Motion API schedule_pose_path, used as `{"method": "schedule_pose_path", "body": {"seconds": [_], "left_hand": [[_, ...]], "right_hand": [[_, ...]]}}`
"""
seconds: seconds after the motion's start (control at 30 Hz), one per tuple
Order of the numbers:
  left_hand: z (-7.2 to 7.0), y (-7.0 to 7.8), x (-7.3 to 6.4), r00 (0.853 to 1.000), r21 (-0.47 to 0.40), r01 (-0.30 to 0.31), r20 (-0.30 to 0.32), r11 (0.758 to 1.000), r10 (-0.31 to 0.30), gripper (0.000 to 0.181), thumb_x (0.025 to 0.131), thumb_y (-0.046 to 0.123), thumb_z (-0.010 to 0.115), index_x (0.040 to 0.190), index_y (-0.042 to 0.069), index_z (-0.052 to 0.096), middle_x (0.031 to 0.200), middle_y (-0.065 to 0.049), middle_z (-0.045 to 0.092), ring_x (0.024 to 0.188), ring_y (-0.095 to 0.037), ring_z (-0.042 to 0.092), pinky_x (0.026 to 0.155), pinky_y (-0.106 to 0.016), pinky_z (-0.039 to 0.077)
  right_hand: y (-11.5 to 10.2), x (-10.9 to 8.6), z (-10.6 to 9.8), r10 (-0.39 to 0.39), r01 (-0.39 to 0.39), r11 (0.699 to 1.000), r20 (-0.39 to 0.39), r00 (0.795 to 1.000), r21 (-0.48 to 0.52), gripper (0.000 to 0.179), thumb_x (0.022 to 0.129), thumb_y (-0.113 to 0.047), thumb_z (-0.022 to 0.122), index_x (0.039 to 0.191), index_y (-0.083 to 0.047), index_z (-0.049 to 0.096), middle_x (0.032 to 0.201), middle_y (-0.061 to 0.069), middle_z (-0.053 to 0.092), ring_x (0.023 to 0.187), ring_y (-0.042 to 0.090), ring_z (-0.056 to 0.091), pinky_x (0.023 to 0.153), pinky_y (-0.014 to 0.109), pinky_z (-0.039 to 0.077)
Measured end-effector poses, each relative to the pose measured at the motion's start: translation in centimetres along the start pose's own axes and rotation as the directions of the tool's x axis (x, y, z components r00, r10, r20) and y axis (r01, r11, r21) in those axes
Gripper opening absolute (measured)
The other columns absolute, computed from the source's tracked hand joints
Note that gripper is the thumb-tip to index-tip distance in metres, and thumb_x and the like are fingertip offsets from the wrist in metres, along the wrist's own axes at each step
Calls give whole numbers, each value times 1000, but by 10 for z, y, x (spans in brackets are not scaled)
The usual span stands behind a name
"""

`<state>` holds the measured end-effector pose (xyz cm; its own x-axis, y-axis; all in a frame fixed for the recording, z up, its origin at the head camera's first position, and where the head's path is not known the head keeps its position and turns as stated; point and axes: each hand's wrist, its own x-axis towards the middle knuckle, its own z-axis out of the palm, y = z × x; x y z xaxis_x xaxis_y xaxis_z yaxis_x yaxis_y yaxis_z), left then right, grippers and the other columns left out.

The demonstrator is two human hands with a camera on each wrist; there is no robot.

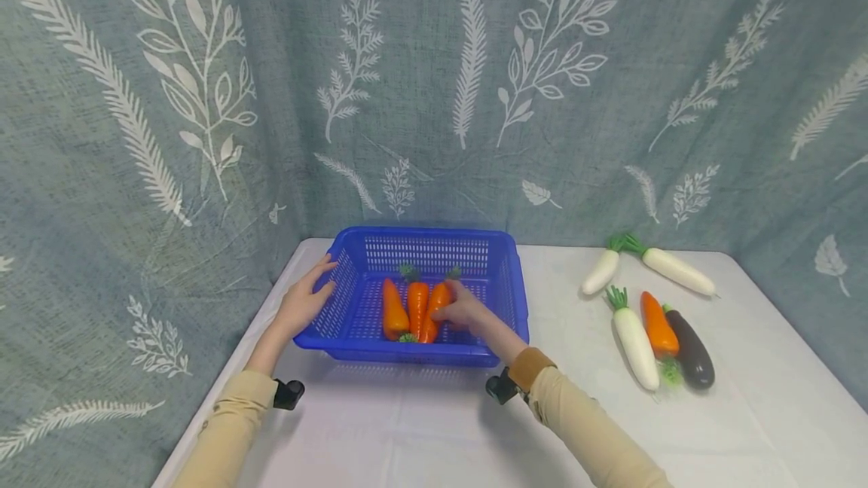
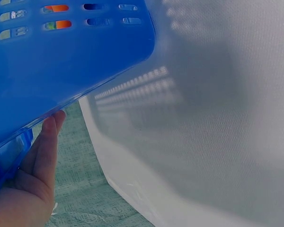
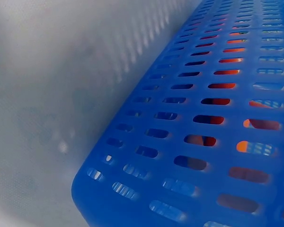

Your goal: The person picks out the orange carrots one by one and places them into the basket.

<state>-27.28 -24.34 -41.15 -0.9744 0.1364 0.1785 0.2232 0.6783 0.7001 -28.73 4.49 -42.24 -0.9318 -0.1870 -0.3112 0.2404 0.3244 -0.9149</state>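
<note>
- The left hand rests against the outer left rim of the blue slotted basket, fingers fairly straight and laid along the edge; the left wrist view shows the fingers under the rim.
- The right hand reaches inside the basket, its fingers curled onto the rightmost carrot, which it seems to pinch.
- Two more carrots lie just left of that hand, side by side, touching, on the basket floor.
- Well off to the right of the right hand, on the white table, lie three white radishes, another carrot and a dark eggplant.
</note>
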Motion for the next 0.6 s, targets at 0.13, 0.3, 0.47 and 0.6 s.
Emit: {"method": "schedule_pose_path", "body": {"seconds": [0.13, 0.3, 0.47, 0.6], "left_hand": [[1, -2, 1, 1000, -3, -3, 5, 1000, 3, 45, 102, 10, 43, 145, -5, 39, 158, -21, 23, 141, -47, 23, 110, -63, 23], [1, -3, 1, 1000, -11, -8, 2, 1000, 8, 45, 102, 10, 42, 144, -6, 39, 158, -21, 23, 141, -46, 22, 110, -63, 22], [1, -3, 1, 1000, -6, -6, 4, 1000, 6, 45, 102, 10, 44, 144, -6, 39, 157, -21, 23, 141, -47, 22, 110, -63, 22], [0, -2, 1, 1000, 1, 0, 2, 1000, 0, 45, 102, 10, 43, 144, -5, 39, 158, -20, 23, 141, -47, 23, 110, -63, 22]], "right_hand": [[0, -1, 0, 2, -3, 1000, -21, 1000, -3, 72, 83, 6, 68, 147, -1, 35, 144, 30, 38, 126, 44, 47, 95, 51, 49], [-1, -2, 0, 25, -24, 1000, -67, 997, 18, 64, 82, 6, 68, 140, 4, 41, 134, 29, 46, 116, 42, 54, 93, 50, 51], [-2, -3, -1, 65, -62, 997, -92, 994, 36, 55, 84, 3, 66, 133, 6, 44, 123, 26, 51, 111, 40, 56, 96, 51, 48], [-2, -3, -1, 82, -79, 996, -79, 994, 37, 53, 85, 0, 63, 134, 6, 44, 115, 22, 53, 104, 36, 57, 96, 50, 49]]}}
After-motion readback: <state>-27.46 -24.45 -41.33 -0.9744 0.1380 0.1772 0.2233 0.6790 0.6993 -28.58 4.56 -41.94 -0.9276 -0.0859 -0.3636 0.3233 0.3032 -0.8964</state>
